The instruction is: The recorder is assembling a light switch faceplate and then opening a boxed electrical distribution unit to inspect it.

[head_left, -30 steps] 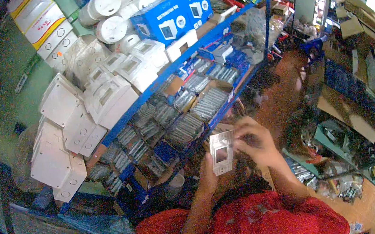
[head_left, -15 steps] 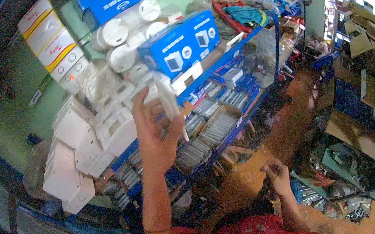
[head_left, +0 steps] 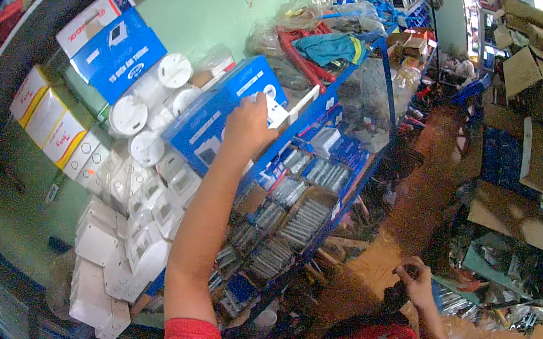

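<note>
Currently, at the far left, white plastic junction boxes [head_left: 96, 263] are leaning in a stack, with white cartons banded in yellow and red [head_left: 51, 121] standing behind them. Next, white round-ended cylinders [head_left: 128, 114] are lying piled beside square white plastic frames [head_left: 183, 183] on the upper level of a blue metal shelf [head_left: 350, 70]. A wide blue cardboard box [head_left: 196, 128] is sitting to their right. In front of that box, the left hand [head_left: 246, 128] is pinching a white rectangular plate [head_left: 275, 111]; the plate is jutting out from the right side of the hand, just beyond the fingers, and is tilting above the shelf's front edge. Below, bundled grey metal tubes [head_left: 306, 221] are filling cardboard trays. Farther right, a folded teal cloth [head_left: 329, 49] is resting on the shelf. Low down, the right hand [head_left: 416, 282] is hanging well apart from the plate, its fingers curling inward; whether their tips are meeting, I cannot tell. At far right, brown cardboard boxes [head_left: 515, 222] are standing with flaps spreading.
</note>
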Available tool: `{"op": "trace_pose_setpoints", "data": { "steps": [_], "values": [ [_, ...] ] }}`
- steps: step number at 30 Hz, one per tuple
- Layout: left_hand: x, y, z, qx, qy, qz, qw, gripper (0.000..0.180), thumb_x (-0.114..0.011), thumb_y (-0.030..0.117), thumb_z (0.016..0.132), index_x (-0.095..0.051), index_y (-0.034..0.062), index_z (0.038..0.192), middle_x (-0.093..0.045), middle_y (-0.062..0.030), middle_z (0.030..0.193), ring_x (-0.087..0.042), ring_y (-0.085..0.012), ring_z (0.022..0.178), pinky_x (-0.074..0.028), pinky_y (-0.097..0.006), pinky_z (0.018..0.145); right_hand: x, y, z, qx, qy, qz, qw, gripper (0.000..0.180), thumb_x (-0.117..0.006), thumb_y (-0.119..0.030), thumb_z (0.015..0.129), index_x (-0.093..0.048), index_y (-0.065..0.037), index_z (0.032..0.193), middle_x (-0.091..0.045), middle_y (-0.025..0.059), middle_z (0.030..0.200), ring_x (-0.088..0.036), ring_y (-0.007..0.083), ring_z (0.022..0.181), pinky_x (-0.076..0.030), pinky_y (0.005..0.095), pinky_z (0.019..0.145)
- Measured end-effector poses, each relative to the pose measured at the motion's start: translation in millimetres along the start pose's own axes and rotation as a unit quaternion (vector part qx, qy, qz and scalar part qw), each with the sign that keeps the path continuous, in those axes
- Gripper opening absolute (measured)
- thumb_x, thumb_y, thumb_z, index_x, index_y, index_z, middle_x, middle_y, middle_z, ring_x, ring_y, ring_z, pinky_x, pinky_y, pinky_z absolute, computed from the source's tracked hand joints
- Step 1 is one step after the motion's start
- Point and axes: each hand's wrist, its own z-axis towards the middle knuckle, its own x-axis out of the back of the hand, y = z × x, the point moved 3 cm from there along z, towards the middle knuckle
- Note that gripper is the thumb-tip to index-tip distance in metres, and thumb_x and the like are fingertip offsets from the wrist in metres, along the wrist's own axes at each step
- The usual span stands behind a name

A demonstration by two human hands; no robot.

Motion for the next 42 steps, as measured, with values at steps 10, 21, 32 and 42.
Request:
{"op": "trace_pose_setpoints", "data": {
  "steps": [10, 21, 32, 42],
  "values": [
    [-57.1, -22.3, 30.8, 0.050, -0.164, 0.043, 0.984, 0.046, -0.067, 0.020, 0.073, -0.049, 0.0045, 0.112, -0.062, -0.0233, 0.095, -0.061, -0.0371, 0.091, -0.050, -0.046, 0.078, 28.8, 12.0, 79.9, 0.016, -0.026, -0.010, 0.999, 0.013, -0.068, -0.006, 0.076, -0.060, 0.003, 0.081, -0.057, 0.0136, 0.092, -0.056, 0.0258, 0.087, -0.042, 0.0329, 0.082],
    [-26.1, -13.6, 18.9, 0.052, -0.194, 0.062, 0.978, 0.019, -0.058, 0.008, 0.074, -0.064, 0.0075, 0.092, -0.065, -0.0175, 0.093, -0.063, -0.0344, 0.088, -0.050, -0.045, 0.074, 31.0, 5.2, 95.8, -0.070, -0.097, 0.003, 0.993, 0.014, -0.066, -0.014, 0.081, -0.063, 0.000, 0.082, -0.059, 0.0097, 0.095, -0.057, 0.0222, 0.089, -0.043, 0.0317, 0.081],
    [-22.0, -22.7, 16.3, 0.028, -0.159, -0.031, 0.986, 0.021, -0.058, 0.024, 0.082, -0.062, 0.0072, 0.093, -0.065, -0.0159, 0.093, -0.062, -0.0346, 0.085, -0.049, -0.044, 0.074, 32.9, 46.2, 100.2, 0.012, -0.073, -0.025, 0.997, 0.009, -0.065, -0.005, 0.077, -0.061, 0.002, 0.080, -0.056, 0.0070, 0.084, -0.055, 0.0159, 0.076, -0.043, 0.0278, 0.069],
    [-13.0, -27.5, 6.7, 0.029, -0.248, -0.135, 0.959, 0.028, -0.060, 0.028, 0.082, -0.068, 0.0015, 0.086, -0.067, -0.0139, 0.080, -0.064, -0.0204, 0.069, -0.050, -0.034, 0.065, 43.2, 40.0, 108.2, -0.057, -0.092, 0.013, 0.994, 0.009, -0.068, -0.008, 0.076, -0.064, -0.001, 0.079, -0.058, 0.0100, 0.090, -0.055, 0.0225, 0.088, -0.042, 0.0317, 0.081]
  ]
}}
